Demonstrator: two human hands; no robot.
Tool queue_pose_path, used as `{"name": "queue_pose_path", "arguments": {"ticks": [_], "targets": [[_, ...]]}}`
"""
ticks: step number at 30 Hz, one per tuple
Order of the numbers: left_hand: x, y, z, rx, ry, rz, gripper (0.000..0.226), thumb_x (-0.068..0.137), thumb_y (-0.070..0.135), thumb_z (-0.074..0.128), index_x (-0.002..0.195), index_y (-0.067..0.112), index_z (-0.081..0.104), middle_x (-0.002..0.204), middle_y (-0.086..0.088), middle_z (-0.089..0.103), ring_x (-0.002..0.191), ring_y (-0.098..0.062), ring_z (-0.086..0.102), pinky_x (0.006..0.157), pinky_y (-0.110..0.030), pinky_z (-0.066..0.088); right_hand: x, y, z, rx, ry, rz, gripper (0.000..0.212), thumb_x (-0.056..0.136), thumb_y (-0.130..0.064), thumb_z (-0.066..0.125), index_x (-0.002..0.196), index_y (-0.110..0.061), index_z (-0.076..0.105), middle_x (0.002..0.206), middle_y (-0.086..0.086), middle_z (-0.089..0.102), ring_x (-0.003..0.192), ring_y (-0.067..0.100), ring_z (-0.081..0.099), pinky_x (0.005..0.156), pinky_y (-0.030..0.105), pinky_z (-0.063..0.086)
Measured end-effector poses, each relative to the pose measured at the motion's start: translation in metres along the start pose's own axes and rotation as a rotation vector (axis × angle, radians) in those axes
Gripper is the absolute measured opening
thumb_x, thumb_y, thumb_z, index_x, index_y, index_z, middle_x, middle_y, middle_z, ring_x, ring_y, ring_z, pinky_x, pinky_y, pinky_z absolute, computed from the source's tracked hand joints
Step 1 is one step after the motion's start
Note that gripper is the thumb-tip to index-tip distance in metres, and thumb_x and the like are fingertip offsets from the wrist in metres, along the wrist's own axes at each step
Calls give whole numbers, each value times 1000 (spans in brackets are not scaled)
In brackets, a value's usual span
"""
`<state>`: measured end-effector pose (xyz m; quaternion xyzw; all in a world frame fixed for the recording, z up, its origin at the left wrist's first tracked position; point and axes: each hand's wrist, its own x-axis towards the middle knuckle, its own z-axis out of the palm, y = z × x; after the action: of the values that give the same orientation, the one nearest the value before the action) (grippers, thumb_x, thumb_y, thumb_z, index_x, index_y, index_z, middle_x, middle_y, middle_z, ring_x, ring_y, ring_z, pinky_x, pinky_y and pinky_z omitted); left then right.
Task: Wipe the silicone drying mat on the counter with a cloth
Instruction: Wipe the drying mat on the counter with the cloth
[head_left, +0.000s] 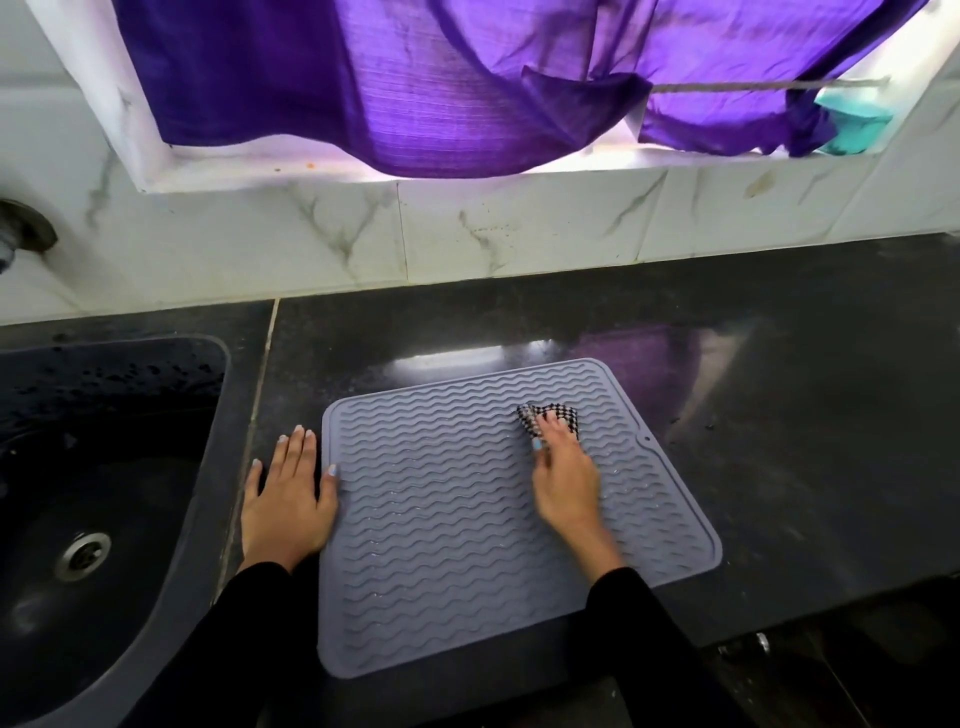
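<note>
A grey silicone drying mat (457, 519) with wavy ridges lies on the dark counter (779, 415), its near edge overhanging the counter's front. My right hand (563, 478) holds a bunched black-and-white checked cloth (550, 415) against the mat's far right part, fingers curled over it. My left hand (288, 499) lies flat on the counter at the mat's left edge, fingers straight, thumb touching the mat's rim. Both arms wear black sleeves.
A dark sink (104, 493) with a metal drain (83, 553) sits at the left, wet with droplets. Marble-look tiles (467, 234) back the counter. A purple curtain (415, 78) hangs in the window recess above, with a teal object (852, 124) at its right.
</note>
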<state>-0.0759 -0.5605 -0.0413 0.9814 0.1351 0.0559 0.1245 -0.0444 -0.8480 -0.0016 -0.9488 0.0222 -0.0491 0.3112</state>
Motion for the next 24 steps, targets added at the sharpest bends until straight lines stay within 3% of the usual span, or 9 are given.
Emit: {"name": "queue_pose_path", "arguments": {"ticks": [4, 6, 8, 10, 13, 14, 16, 18, 24], "targets": [[0, 1, -2, -5, -8, -1, 75, 83, 51, 7, 148, 15, 17, 157, 3, 12, 144, -11, 6, 116, -39, 1, 31, 11, -23, 1245, 83, 619, 37, 98, -14, 39, 134, -6, 47, 123, 12, 58, 97, 24, 59, 81, 32, 50], [0, 1, -2, -8, 2, 1, 77, 82, 52, 5, 148, 15, 18, 157, 3, 13, 144, -11, 6, 116, -39, 2, 52, 19, -34, 1501, 147, 730, 39, 100, -15, 35, 134, 0, 45, 126, 17, 55, 98, 29, 59, 78, 34, 50], [0, 0, -1, -11, 1, 5, 79, 81, 54, 3, 148, 15, 19, 157, 3, 13, 144, -11, 6, 116, -40, 2, 68, 13, -45, 1327, 231, 633, 37, 99, -11, 35, 133, -2, 46, 130, 16, 55, 109, 29, 56, 87, 33, 48], [1, 0, -2, -11, -8, 7, 76, 83, 53, 3, 148, 17, 18, 157, 3, 12, 144, -11, 5, 116, -40, 2, 77, 4, -49, 742, 285, 405, 36, 98, -13, 38, 132, -10, 50, 125, 9, 59, 108, 24, 56, 85, 24, 44], [0, 1, -3, -6, -10, 8, 73, 84, 52, 4, 148, 19, 19, 157, 3, 13, 145, -12, 6, 117, -41, 2, 85, 0, -39, 143, 93, 159, 35, 99, -16, 38, 133, -11, 47, 114, 7, 59, 98, 21, 55, 69, 22, 45], [-1, 1, -3, -6, -9, 8, 74, 83, 52, 3, 148, 20, 19, 157, 2, 13, 145, -13, 6, 117, -41, 2, 86, 2, -30, 4, 16, 103, 39, 99, -19, 37, 136, -8, 42, 125, 10, 55, 109, 22, 52, 82, 25, 47], [0, 1, -1, 1, -11, 9, 74, 83, 53, 2, 148, 20, 19, 157, 2, 13, 145, -13, 6, 116, -41, 2, 89, 14, -7, -272, -82, 14, 54, 99, -30, 35, 146, -5, 23, 152, 14, 26, 141, 26, 24, 116, 36, 22], [2, 1, 0, 10, -11, 12, 74, 83, 51, 2, 148, 19, 19, 157, 1, 13, 145, -14, 6, 116, -41, 1, 92, 22, 5, -365, -66, -1, 62, 99, -36, 33, 148, -5, 11, 157, 12, 9, 145, 25, 7, 119, 36, 6], [7, 1, -1, 22, -42, 42, 70, 85, 44, 5, 148, 17, 14, 157, -2, 7, 145, -16, 1, 116, -41, -4, 100, 32, -3, -124, -83, 7, 51, 97, -17, 40, 146, -14, 26, 155, 1, 21, 143, 18, 19, 116, 35, 16]]}}
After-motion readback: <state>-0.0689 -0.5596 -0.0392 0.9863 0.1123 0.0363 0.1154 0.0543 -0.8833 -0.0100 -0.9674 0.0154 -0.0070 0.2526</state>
